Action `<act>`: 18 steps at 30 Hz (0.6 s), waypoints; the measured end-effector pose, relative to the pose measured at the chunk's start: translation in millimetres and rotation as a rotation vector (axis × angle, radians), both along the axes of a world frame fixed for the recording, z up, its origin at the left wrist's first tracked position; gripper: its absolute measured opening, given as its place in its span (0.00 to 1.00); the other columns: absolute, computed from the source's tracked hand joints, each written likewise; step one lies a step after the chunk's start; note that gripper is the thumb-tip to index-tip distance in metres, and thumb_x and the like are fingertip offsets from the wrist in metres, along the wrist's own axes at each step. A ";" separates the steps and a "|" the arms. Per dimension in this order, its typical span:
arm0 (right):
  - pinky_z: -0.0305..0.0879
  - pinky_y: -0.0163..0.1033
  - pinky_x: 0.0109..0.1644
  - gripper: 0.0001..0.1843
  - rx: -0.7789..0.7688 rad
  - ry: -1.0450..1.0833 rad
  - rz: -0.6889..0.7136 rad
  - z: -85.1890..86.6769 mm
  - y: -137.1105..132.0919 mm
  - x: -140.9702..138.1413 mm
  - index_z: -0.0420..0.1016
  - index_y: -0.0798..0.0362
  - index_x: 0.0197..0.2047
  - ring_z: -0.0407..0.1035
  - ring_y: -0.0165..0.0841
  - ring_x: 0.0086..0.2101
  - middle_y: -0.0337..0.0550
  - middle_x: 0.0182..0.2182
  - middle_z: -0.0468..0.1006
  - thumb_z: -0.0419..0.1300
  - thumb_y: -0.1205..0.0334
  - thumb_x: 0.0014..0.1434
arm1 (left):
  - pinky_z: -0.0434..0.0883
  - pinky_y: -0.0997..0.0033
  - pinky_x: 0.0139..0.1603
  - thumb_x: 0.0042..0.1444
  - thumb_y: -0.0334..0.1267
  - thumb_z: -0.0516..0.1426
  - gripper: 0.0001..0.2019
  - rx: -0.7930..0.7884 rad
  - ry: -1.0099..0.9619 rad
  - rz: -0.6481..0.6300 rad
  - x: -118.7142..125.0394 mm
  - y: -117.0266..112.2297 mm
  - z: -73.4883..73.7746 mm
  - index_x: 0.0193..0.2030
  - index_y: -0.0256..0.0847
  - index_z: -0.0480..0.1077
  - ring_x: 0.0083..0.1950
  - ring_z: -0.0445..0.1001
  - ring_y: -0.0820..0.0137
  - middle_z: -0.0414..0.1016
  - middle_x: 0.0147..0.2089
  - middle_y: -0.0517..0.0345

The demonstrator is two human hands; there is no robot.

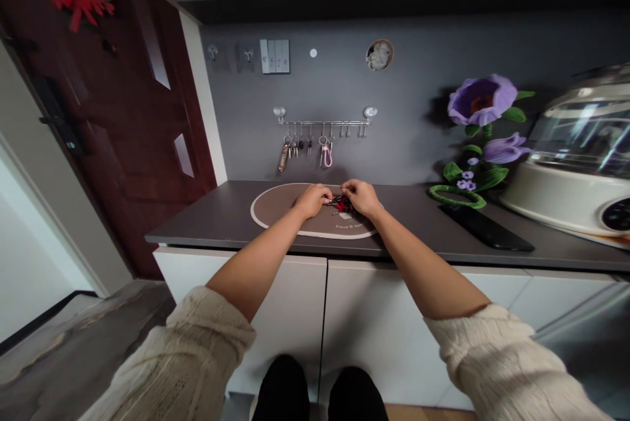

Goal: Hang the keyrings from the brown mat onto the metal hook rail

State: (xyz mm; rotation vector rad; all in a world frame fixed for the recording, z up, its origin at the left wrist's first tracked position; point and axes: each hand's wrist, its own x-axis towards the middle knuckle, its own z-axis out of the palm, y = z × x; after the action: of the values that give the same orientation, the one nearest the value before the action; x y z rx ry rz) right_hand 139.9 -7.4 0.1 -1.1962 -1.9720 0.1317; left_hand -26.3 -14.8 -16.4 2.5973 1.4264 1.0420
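Observation:
Both hands meet over an oval brown mat point(275, 206) with a pale rim, on the dark countertop. Between them is a small bunch of keys point(340, 202) with red and black parts. My left hand point(314, 200) pinches the keys from the left side, fingertips closed. From the right, my right hand point(361, 197) grips the same bunch with curled fingers that partly cover it. Above and behind the hands, a rail with hooks point(325, 123) is fixed to the grey wall; several key sets hang from it, among them a pink loop point(327, 156).
To the right stand purple artificial flowers point(482, 103) with a green ring base, a black phone point(485, 227) lying flat, and a cream appliance point(566, 191) with a clear dome. A dark red door point(123, 113) is at the left. White cabinet fronts point(275, 303) are below the counter.

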 end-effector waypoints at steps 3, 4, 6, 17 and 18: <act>0.60 0.32 0.38 0.08 0.000 0.003 0.001 -0.1 1.1 -0.1 0.72 0.54 0.32 0.67 0.27 0.30 0.41 0.30 0.76 0.53 0.69 0.49 | 0.61 0.72 0.42 0.48 0.31 0.54 0.06 0.006 0.003 -0.016 0.1 -2.9 2.0 0.33 0.40 0.70 0.38 0.65 0.72 0.69 0.35 0.58; 0.59 0.32 0.38 0.08 -0.001 0.005 0.002 0.1 1.0 -0.1 0.72 0.55 0.32 0.67 0.27 0.30 0.41 0.30 0.76 0.53 0.69 0.49 | 0.61 0.72 0.42 0.48 0.31 0.54 0.06 0.007 0.006 -0.024 0.1 -3.8 2.6 0.33 0.40 0.70 0.38 0.65 0.72 0.69 0.35 0.58; 0.59 0.31 0.38 0.08 -0.004 0.007 0.002 0.6 0.3 -0.1 0.72 0.55 0.32 0.67 0.27 0.30 0.41 0.29 0.76 0.53 0.69 0.49 | 0.61 0.72 0.42 0.48 0.31 0.54 0.05 0.011 0.012 -0.034 0.0 -5.2 3.2 0.32 0.39 0.70 0.39 0.65 0.72 0.69 0.35 0.58; 0.60 0.32 0.37 0.08 -0.015 0.025 0.019 0.4 -0.8 0.0 0.72 0.54 0.31 0.67 0.27 0.30 0.41 0.29 0.76 0.53 0.69 0.49 | 0.61 0.72 0.43 0.49 0.33 0.54 0.04 0.000 0.055 0.011 1.1 -6.9 3.4 0.29 0.39 0.69 0.39 0.64 0.72 0.68 0.34 0.58; 0.60 0.32 0.37 0.07 -0.016 0.024 0.018 0.5 -1.2 0.0 0.72 0.54 0.31 0.67 0.27 0.30 0.41 0.28 0.76 0.53 0.69 0.49 | 0.61 0.71 0.43 0.49 0.34 0.54 0.04 -0.001 0.057 0.014 0.9 -7.2 3.5 0.30 0.40 0.70 0.39 0.64 0.72 0.68 0.35 0.57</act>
State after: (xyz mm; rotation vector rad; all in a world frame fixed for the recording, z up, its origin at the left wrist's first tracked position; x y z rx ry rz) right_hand 139.9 -8.6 0.6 -1.1817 -1.9648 0.1705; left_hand -25.4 -22.1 -12.9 2.6407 1.4580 0.9757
